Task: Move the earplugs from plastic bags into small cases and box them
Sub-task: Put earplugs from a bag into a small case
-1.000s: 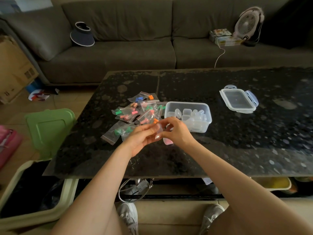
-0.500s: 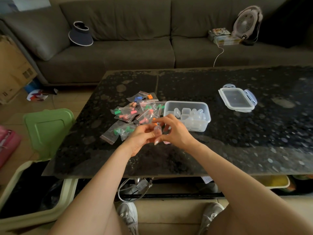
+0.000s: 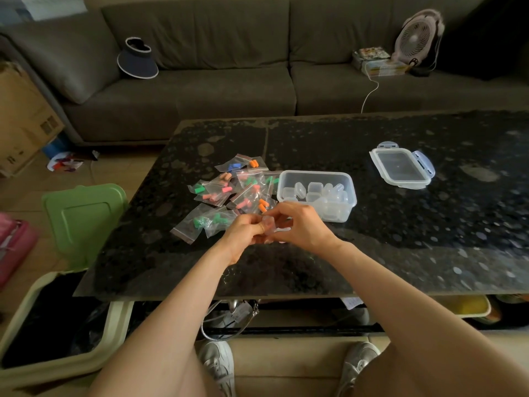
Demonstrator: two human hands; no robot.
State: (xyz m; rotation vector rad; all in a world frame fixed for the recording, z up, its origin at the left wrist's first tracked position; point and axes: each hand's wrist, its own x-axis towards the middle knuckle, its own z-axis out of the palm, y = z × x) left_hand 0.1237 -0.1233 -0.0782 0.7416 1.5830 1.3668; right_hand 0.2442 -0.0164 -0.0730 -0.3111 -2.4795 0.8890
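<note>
Both hands meet over the near part of the black table. My left hand and my right hand pinch a small clear case between their fingertips; I cannot tell what it contains. Behind them lies a pile of small plastic bags with green, pink, orange and blue earplugs. A clear plastic box holding several small clear cases stands just right of the pile. Its lid lies apart, farther right.
A grey sofa runs behind the table, with a visor hat and a small fan on it. A green lid and an open bin stand at the table's left. A cardboard box is far left.
My hands have shifted slightly while working the small clear case between the fingertips. The bags, the box and the lid have not moved.
</note>
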